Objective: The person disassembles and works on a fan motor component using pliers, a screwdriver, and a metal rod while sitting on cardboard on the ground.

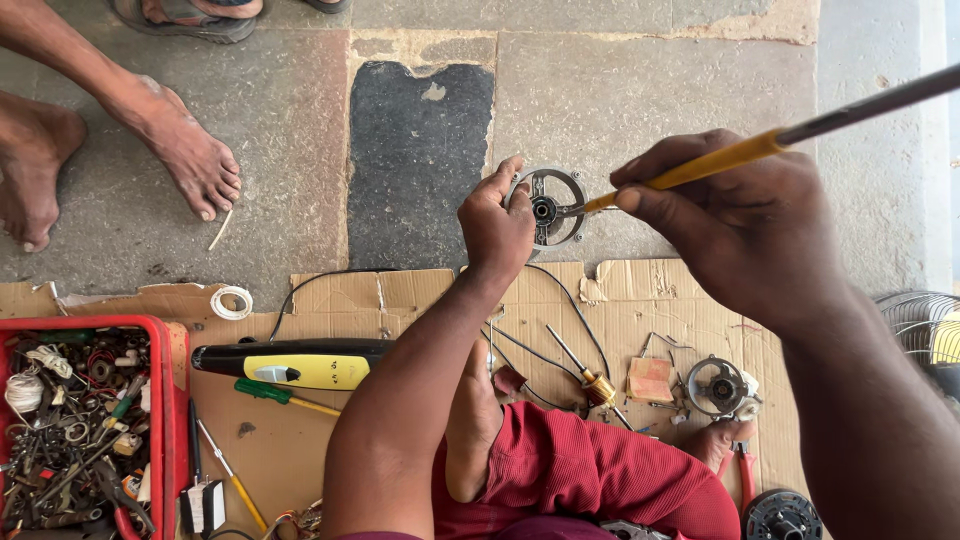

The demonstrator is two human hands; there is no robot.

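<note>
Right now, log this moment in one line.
left hand: holds round metal motor cover | right hand: yellow-handled screwdriver, tip at cover | cardboard beneath

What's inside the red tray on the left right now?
The red tray holds a tangled heap of small metal parts, washers, wire bits, a spool of white string and a green-handled tool. Whatever lies beneath the heap is covered, and the tray's lower end runs out of frame.

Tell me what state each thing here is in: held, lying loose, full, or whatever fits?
Left hand: gripping the round metal housing.
Right hand: holding the yellow-handled tool, tip at the housing.
Red tray: full of small parts.
Tape roll: lying flat.
Second housing: resting on cardboard.
</note>
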